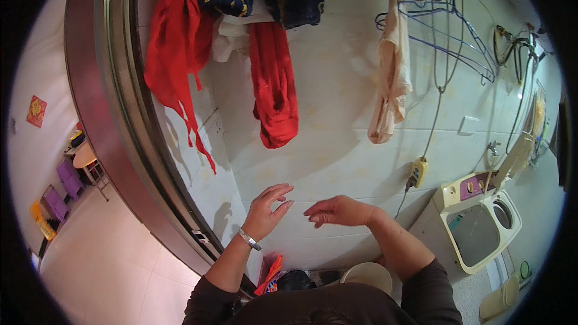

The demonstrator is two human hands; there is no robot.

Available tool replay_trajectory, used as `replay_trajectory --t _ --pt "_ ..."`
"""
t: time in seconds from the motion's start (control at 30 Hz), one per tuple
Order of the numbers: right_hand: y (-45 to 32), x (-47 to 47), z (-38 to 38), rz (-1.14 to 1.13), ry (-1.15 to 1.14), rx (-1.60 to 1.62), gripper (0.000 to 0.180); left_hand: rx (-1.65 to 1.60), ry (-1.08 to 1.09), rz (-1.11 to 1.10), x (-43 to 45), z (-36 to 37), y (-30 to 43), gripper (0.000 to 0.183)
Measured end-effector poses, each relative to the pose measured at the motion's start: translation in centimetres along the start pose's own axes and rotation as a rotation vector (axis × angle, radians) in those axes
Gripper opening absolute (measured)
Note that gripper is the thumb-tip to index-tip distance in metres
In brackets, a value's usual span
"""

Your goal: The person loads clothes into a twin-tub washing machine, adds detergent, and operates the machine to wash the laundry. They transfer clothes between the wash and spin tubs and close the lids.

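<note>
My left hand [269, 207], with a silver bangle [249, 238] on its wrist, is raised in front of my body. It holds nothing, and its thumb stands off from the fingers. Facing it across a small gap is my right hand [338, 211], also holding nothing, with bent fingers pointing left. Above both hands hangs a looped red cloth [274, 95]. Farther left a red garment with long ties [176, 49] hangs down. A pale peach cloth [391, 85] hangs up and to the right. Dark blue garments with yellow trim [293, 0] are bunched at the top.
An open twin-tub washing machine [474, 234] stands at right, below blue clothes hangers [451, 40] and a corded yellow power socket [418, 172]. A metal door frame [122, 144] runs along my left. A whitish bucket [368, 275] and an orange packet [272, 275] sit low before me.
</note>
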State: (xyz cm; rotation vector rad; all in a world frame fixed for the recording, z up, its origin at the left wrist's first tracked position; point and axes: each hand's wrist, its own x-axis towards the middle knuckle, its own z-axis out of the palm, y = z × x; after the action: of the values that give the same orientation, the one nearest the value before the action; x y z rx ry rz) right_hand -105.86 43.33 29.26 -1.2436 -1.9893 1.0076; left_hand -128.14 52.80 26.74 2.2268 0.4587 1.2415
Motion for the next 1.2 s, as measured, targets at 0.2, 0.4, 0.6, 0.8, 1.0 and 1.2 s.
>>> replay_trajectory --t 0.2,0.4,0.6,0.8,1.0,1.2 --pt "-3.2 -1.6 -4.3 -0.166 0.658 -0.821 0.026 0.032 -0.148 0.029 1.7 2.1 2.4 0.036" --pt "-19.6 -2.3 -13.0 -0.807 1.533 -1.145 0.014 0.018 -0.140 0.064 2.0 2.9 2.6 0.036" --pt "-31.1 0.1 -20.6 -0.632 1.395 -1.405 0.052 -0.049 -0.305 0.111 2.7 10.1 2.7 0.037" --pt "-33.8 4.0 -20.9 -0.479 1.197 -1.502 0.042 -0.047 -0.422 0.105 2.8 11.9 3.7 0.038" --pt "-33.8 1.9 -22.7 -0.280 1.235 -1.511 0.038 -0.009 -0.329 0.169 3.4 12.2 4.1 0.037" --pt "-30.8 -1.6 -27.3 -0.517 1.228 -1.482 0.030 -0.003 -0.317 0.112 2.6 12.4 3.2 0.035"
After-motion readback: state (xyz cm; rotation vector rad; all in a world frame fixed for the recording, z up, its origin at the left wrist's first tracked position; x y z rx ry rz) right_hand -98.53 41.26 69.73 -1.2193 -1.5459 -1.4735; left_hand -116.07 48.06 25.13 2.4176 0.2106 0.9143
